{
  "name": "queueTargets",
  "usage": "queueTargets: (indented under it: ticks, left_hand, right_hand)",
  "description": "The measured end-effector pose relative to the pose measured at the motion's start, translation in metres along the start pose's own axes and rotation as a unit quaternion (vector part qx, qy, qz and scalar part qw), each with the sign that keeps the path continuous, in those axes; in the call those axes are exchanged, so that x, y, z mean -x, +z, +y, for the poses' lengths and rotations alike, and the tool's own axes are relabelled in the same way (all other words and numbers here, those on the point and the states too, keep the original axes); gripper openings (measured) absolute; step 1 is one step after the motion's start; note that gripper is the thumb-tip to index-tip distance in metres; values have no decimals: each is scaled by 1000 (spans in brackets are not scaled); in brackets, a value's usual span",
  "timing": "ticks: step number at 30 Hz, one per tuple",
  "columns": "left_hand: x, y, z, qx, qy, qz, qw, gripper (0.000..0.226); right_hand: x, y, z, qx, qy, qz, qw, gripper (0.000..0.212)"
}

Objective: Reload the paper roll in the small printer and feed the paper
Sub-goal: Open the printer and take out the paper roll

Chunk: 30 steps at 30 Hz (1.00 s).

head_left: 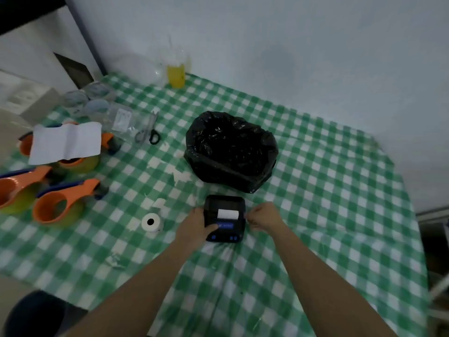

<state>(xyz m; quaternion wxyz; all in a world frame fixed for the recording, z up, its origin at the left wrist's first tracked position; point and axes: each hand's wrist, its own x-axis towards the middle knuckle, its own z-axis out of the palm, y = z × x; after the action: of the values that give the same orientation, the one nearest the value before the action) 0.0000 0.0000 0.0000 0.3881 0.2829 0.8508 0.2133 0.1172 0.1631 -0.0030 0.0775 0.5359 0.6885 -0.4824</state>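
Left hand (198,223) clasps the printer (224,217) mid-tabletop (328,203); right hand (263,216) curled closed at its side, contents indiscernible; spare paper roll (151,222) lies leftward.

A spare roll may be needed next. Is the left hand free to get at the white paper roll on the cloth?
Probably yes. The paper roll stands alone just left of the left hand, with only bare cloth between. But that hand now rests on the printer and must let go first.

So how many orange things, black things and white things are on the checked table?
Orange plastic tape dispensers: 3
Black things: 2, the small black printer and the black plastic bag
White things: 2, the white paper roll and the white folded sheet
Total: 7
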Motion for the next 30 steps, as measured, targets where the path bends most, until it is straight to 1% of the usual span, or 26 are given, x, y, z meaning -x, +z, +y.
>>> queueTargets:
  ticks: [2,3,6,7,10,11,13,15,16,19,21,22,24,27,30]
  left_hand:
    - [-2,0,-1,24,-22,19,999,53]
    - [-1,1,-2,33,-32,24,999,52]
    - [-4,4,-4,44,-44,33,997,49]
    - [-4,4,-4,43,-44,34,998,49]
    - [-3,4,-4,15,-40,34,999,53]
    - [-3,3,-3,3,-40,31,999,54]
    - [-3,1,-2,-20,-40,31,999,55]
    - [-2,0,-1,-33,-45,26,998,56]
    - [-3,0,-2,-37,-47,25,998,56]
    - [-1,0,-2,-51,-43,29,997,54]
    - [1,2,-2,-56,-34,40,997,52]
    - [2,4,-3,-54,-30,46,997,51]
    - [4,6,-4,-37,-22,43,998,49]
    - [6,4,-6,-7,-6,20,1000,52]
    - [9,-6,-7,-1,11,31,999,48]
  right_hand:
    - [-1,-4,-7,35,9,-18,999,39]
    - [-2,-5,-9,47,18,-19,999,40]
    - [-2,-3,-13,67,28,-13,997,25]
    - [-1,-3,-12,58,27,-17,998,21]
    - [3,-5,-14,38,33,-22,998,22]
    - [6,-5,-15,48,24,-17,998,24]
    - [14,-3,-15,85,-12,17,996,27]
    - [26,5,-11,108,-60,66,990,16]
    - [31,10,-7,104,-81,87,987,15]
    - [32,28,-3,97,-136,108,980,34]
    - [27,40,-7,99,-127,120,980,39]
    - [24,46,-9,106,-120,127,979,39]
    - [20,54,-12,124,-119,142,975,31]
    - [19,55,-15,99,-115,144,978,17]
    - [29,42,-20,56,-166,124,977,11]
